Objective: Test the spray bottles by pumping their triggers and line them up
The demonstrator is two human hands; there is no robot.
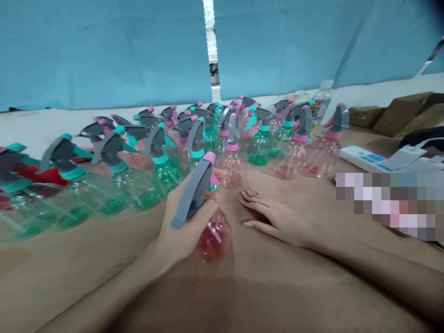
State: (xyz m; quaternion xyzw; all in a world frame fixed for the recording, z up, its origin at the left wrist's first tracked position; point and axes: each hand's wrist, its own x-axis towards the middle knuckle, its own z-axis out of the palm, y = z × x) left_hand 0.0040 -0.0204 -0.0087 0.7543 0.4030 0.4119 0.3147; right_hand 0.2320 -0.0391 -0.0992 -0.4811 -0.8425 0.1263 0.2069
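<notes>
— One pink bottle [215,238], dead centre; call it the clock's hub. Who has it?

— Left hand [180,222], curled closed about its neck beneath the grey spray head [196,189]. Right hand [277,217], toward three: palm down on the table [263,282], fingers loosely spread, nothing visible in it.

— How far along?

— Well along, I'd judge. Held bottle wears its head. So does the green-bottomed row [104,194], nine to nearly eleven, and the nearest pink neighbour [232,169], just past twelve.

— Left over?

— No headless spray bottle spotted; the back ranks overlap, so can't swear to it. White power strip [364,157] at two, apart from all this.
</notes>
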